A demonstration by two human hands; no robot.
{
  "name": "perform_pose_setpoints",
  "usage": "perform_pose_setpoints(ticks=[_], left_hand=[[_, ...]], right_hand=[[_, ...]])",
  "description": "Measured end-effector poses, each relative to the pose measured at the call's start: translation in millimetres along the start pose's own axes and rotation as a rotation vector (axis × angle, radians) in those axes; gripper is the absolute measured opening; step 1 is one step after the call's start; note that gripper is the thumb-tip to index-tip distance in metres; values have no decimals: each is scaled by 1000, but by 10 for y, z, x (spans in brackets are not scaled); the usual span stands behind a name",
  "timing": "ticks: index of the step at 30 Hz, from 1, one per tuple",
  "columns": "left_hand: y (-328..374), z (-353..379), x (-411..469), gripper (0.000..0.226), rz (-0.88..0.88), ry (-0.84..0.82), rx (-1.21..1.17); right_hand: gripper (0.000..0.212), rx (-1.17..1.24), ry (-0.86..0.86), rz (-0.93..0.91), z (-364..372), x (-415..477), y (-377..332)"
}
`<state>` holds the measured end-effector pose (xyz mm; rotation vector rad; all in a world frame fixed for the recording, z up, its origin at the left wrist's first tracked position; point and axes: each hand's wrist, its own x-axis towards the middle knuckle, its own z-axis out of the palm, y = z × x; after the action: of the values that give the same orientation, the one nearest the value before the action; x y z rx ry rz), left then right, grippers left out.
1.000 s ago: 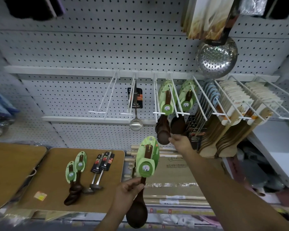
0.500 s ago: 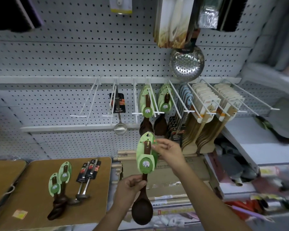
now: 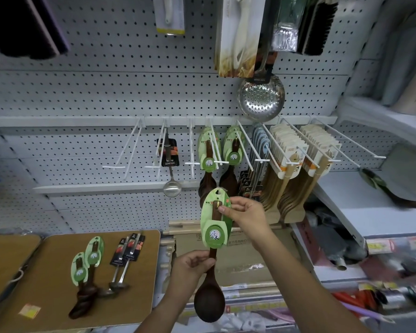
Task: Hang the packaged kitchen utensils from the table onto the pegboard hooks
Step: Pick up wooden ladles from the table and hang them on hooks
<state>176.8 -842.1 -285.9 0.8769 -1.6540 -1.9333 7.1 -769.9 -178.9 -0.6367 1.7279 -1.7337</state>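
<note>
Left hand (image 3: 190,264), right hand (image 3: 246,218) hold spoon (image 3: 213,236) (seemingly clear) below hooks (image 3: 192,152).

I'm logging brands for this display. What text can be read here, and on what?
"HONG" plus a second word too small to read: black handle tag of the skimmer.
White line, too blurred: black card on the hanging ladle.
Round logo, white brush characters, not legible: green card of the held wooden spoon.
Grey print, blurred: cardboard box.
Shelf price labels: blurred.
</note>
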Motion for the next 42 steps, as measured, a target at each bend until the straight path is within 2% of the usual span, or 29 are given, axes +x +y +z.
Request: perform_pose_setpoints(ticks=[12, 18, 42], left_hand=[[241, 77, 122, 23, 24, 24, -10], [346, 116, 177, 20, 50, 16, -37], [450, 161, 685, 16, 71, -19, -26]], right_hand=[[20, -7, -3, -92, 30, 60, -352], [20, -33, -1, -130, 42, 154, -451], [17, -121, 97, -155, 102, 650, -395]])
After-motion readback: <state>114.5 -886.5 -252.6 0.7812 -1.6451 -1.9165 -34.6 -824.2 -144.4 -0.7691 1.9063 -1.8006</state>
